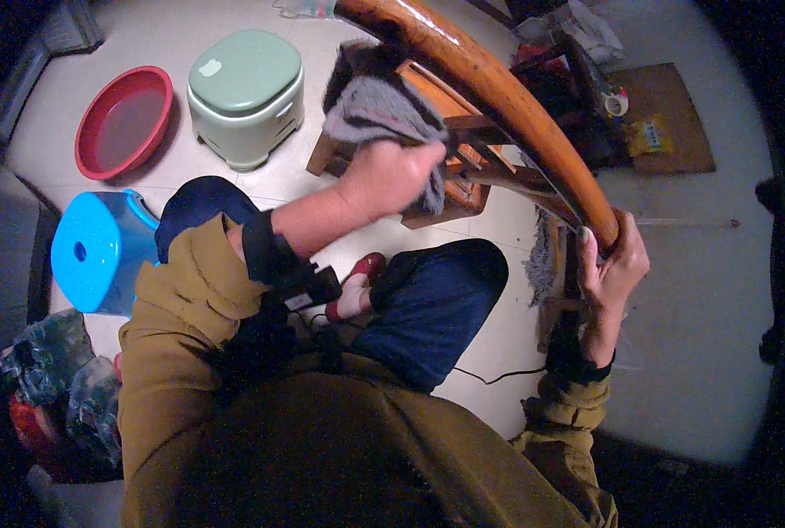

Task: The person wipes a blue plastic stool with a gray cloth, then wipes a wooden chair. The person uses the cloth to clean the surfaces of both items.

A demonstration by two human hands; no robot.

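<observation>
My left hand (392,178), blurred, is closed on a grey cloth (382,112) with a fluffy surface. The cloth lies against the wooden furniture frame (475,148) below a thick, curved, varnished wooden rail (498,86). At the rail's lower right end, my right hand (613,264) grips the wood, thumb on the near side and fingers around the far side. The rail runs from the top centre down to this hand. Part of the frame is hidden behind the cloth and the left hand.
A red plastic basin (125,122) holding liquid and a pale green lidded stool (246,72) stand at upper left. Below them is a blue plastic stool (85,251), near plastic bags (49,356). A brown board (676,125) with a tape roll (615,103) lies at right; a black cable (488,381) crosses the floor.
</observation>
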